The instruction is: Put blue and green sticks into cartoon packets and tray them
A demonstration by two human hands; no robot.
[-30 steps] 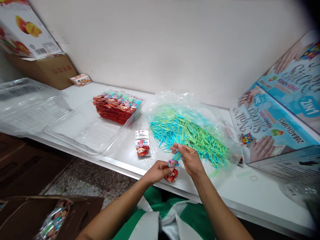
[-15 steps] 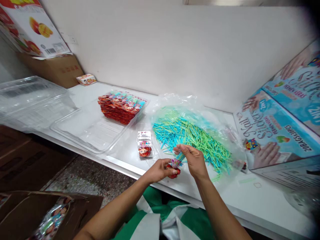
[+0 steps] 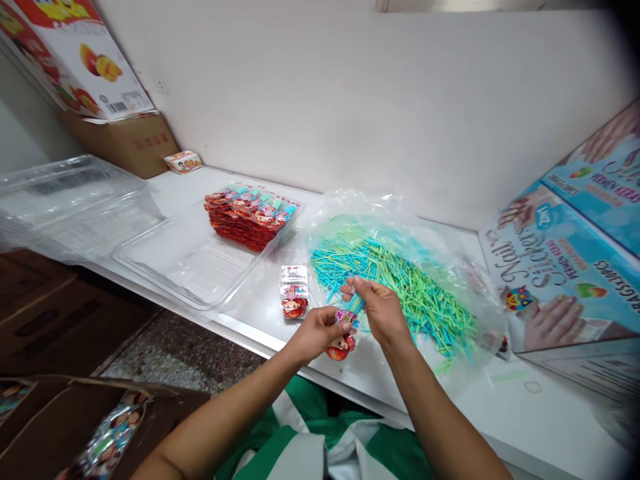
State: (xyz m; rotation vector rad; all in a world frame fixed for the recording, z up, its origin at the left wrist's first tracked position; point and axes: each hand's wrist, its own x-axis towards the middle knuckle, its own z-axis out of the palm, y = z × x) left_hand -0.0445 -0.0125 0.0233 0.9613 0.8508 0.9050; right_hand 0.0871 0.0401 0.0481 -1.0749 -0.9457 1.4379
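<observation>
My left hand (image 3: 316,335) is closed on a small printed candy packet (image 3: 341,347) with a red-haired cartoon face. Blue-green thin plastic sticks (image 3: 357,304) stand at the packet's upper end, and my right hand (image 3: 386,315) pinches them there. Whether the sticks are inside the packet or just behind it, I cannot tell. Right behind my hands, a heap of blue and green sticks (image 3: 400,280) lies in an open clear plastic bag (image 3: 373,203). To the left of my left hand is a small stack of similar packets (image 3: 295,307) on the white table.
A clear plastic tray (image 3: 170,267) holds rows of filled red packets (image 3: 245,223). More clear trays (image 3: 75,200) stand at the left. Printed blue cartons (image 3: 565,267) border the right side. An open brown box (image 3: 50,427) is below the table, lower left.
The packet has tilted so more of its cartoon face shows below my left fingers. Both hands stay close together at the sticks. The whole view has shifted slightly.
</observation>
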